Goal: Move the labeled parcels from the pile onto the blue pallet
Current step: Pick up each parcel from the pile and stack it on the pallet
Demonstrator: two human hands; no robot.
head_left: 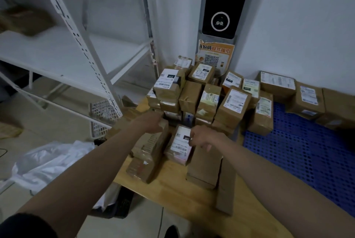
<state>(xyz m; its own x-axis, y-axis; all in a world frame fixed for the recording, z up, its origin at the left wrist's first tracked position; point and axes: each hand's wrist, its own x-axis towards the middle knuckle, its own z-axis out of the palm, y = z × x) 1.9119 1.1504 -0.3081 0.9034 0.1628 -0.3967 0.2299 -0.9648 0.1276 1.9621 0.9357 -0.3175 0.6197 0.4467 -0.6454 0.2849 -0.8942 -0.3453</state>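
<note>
A pile of brown labeled parcels (190,93) stands on a wooden board (172,182) against the wall. My left hand (151,122) grips the far end of a long taped brown parcel (149,153) lying at the pile's front. My right hand (201,137) has its fingers curled at the top edge of a small parcel with a white label and pink side (179,144); whether it grips that one or the plain brown box (205,166) beside it, I cannot tell. The blue pallet (299,151) lies to the right, with a few labeled parcels (307,99) along its far edge.
A white metal shelf rack (80,49) stands to the left. A crumpled white plastic bag (50,161) lies on the floor at left, over a dark crate (123,205). A tall dark scanner unit (221,7) with an orange QR poster (215,55) stands behind the pile.
</note>
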